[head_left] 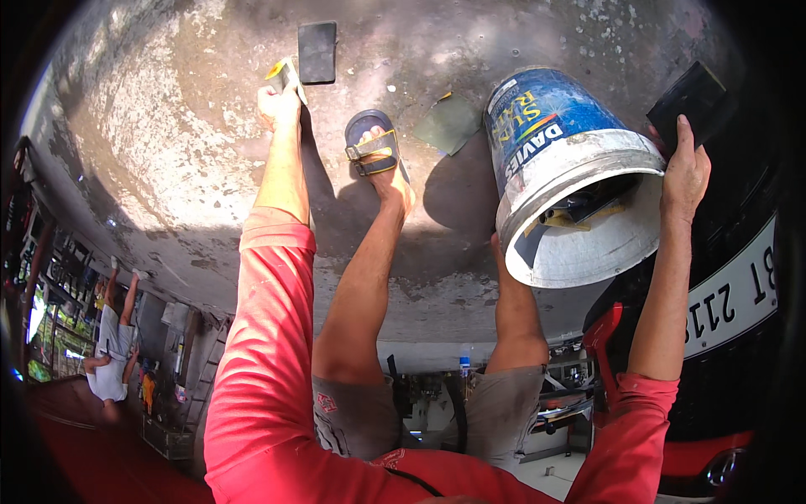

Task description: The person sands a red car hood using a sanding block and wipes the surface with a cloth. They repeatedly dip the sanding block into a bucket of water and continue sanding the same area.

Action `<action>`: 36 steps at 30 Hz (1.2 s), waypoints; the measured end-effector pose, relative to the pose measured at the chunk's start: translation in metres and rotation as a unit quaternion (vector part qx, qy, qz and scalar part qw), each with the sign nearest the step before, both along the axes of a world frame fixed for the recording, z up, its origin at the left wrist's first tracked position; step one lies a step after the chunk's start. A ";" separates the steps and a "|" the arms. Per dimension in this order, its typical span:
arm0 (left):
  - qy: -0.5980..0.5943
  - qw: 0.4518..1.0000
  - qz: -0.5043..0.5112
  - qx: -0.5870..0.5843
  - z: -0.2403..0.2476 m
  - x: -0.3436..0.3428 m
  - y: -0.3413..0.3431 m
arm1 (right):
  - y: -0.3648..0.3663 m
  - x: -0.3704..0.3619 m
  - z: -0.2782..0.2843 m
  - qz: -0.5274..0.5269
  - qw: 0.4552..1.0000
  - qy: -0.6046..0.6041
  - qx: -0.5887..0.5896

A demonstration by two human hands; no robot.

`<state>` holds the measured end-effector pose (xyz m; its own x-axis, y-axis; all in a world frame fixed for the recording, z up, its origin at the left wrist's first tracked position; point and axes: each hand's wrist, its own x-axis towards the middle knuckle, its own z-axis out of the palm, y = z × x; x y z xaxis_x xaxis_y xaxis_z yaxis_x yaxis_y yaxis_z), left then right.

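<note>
My left hand (281, 106) is closed on a small grey-green sheet (290, 77) with a yellow corner, which looks like sandpaper. Just past it a black rectangular pad (317, 52) lies on the ground. At the right, my right hand (685, 172) grips a dark flat rectangular sheet (690, 94) between thumb and fingers, close beside the rim of a bucket. That blue and white plastic bucket (546, 109) is tipped, its mouth facing me. Inside it are a dark flat piece and a yellowish object (562, 220), partly in shadow. Another grey-green sheet (450, 124) lies flat left of the bucket.
My sandalled foot (375, 144) stands on the stained concrete floor (193, 101) between the left hand and the bucket. A dark vehicle with a white licence plate (732, 290) is close at the right. Another person (109, 361) is far off at the left, near cluttered shelves.
</note>
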<state>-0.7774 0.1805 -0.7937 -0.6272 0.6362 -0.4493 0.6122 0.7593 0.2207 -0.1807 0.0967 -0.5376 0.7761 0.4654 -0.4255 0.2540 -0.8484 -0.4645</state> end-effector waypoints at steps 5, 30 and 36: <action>-0.275 0.934 -0.223 -0.043 0.066 0.057 -0.076 | -0.014 0.017 -0.007 0.056 0.987 -0.081 -0.126; -0.435 0.868 -0.239 0.018 0.344 0.218 -0.132 | 0.016 -0.013 0.022 0.145 0.957 -0.091 -0.234; -0.459 0.740 -0.484 0.089 0.386 0.274 -0.119 | 0.024 -0.017 0.032 0.141 0.953 -0.035 -0.267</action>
